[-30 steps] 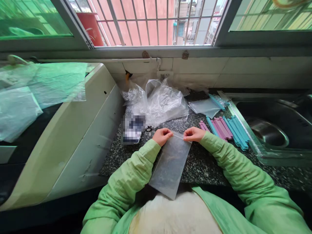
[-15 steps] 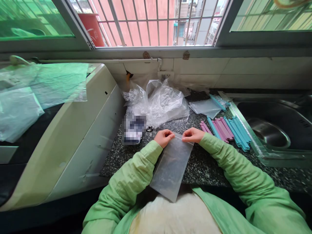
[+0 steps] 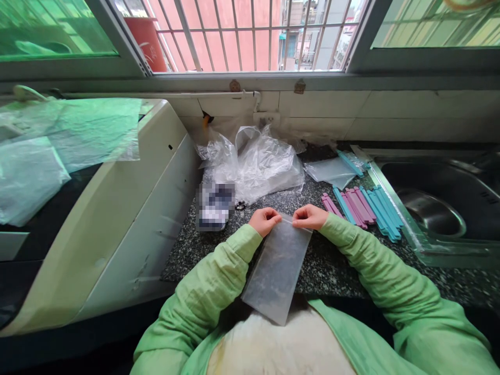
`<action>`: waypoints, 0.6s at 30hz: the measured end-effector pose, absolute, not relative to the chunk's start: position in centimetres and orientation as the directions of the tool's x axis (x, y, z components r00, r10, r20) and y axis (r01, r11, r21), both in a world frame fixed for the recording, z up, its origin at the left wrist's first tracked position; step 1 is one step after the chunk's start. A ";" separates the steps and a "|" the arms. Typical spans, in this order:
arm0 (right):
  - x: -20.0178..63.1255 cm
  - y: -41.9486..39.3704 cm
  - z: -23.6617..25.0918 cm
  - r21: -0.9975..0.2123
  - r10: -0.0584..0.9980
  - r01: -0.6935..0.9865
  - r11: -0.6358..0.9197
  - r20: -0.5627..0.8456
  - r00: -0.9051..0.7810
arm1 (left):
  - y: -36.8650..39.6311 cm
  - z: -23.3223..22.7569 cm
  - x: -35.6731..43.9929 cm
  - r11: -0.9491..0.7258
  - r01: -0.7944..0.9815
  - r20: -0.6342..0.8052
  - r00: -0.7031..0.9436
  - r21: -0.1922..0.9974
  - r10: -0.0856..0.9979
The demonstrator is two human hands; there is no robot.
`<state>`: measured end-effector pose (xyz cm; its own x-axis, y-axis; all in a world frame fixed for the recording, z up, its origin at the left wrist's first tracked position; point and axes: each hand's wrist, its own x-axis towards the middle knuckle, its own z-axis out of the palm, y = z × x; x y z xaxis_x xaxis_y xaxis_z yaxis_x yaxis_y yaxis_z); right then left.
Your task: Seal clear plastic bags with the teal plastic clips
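The clear flat bag hangs between the 2 hands and slopes down from them toward the body, its lower end past the counter's edge and in front of the pale shirt. The left hand pinches the bag's top edge near its left corner with thumb and fingertips; the right hand pinches the same edge near its right corner. Whether the mouth between them is parted is too fine to tell.

If 1 pinch slips on the slick film, that corner would likely drop and the bag swing from the other hand. If the hands pull apart unevenly, the thin top edge could stretch or tear, and as the lower end looks unsupported by the counter, a full release might let the bag slide off toward the lap.

Just beyond the right hand lie pink sticks and blue sticks, close enough for the right sleeve to push them out of line if the elbow swings outward. Farther right of that hand is the sink, where a knocked stick could fall in. Ahead of the left hand sits crumpled plastic, loose enough to snag on fingers reaching forward. Left of that hand, a pixelated object could be nudged by a wide sweep of the wrist
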<state>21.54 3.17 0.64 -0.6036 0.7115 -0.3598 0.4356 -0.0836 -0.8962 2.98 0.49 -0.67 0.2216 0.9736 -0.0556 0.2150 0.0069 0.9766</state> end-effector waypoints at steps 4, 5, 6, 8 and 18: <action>21.5 3.2 0.8 -0.889 0.709 0.448 -0.098 -0.378 -0.596 | 0.5 -0.7 3.0 0.000 0.216 -0.049 0.223 0.976 0.973; 21.4 3.2 0.8 -0.888 0.709 0.449 -0.099 -0.380 -0.594 | 0.5 -0.7 2.9 -0.001 0.216 -0.049 0.222 0.976 0.974; 21.4 3.2 0.8 -0.888 0.710 0.448 -0.100 -0.379 -0.593 | 0.5 -0.7 2.9 0.000 0.216 -0.049 0.221 0.976 0.974; 21.3 3.2 0.7 -0.888 0.716 0.449 -0.096 -0.375 -0.589 | 0.6 -0.7 3.0 0.006 0.214 -0.054 0.220 0.977 0.974; 20.7 2.8 0.7 -0.889 0.754 0.456 -0.031 -0.320 -0.573 | 0.4 -0.8 3.3 0.006 0.232 -0.068 0.257 0.973 0.964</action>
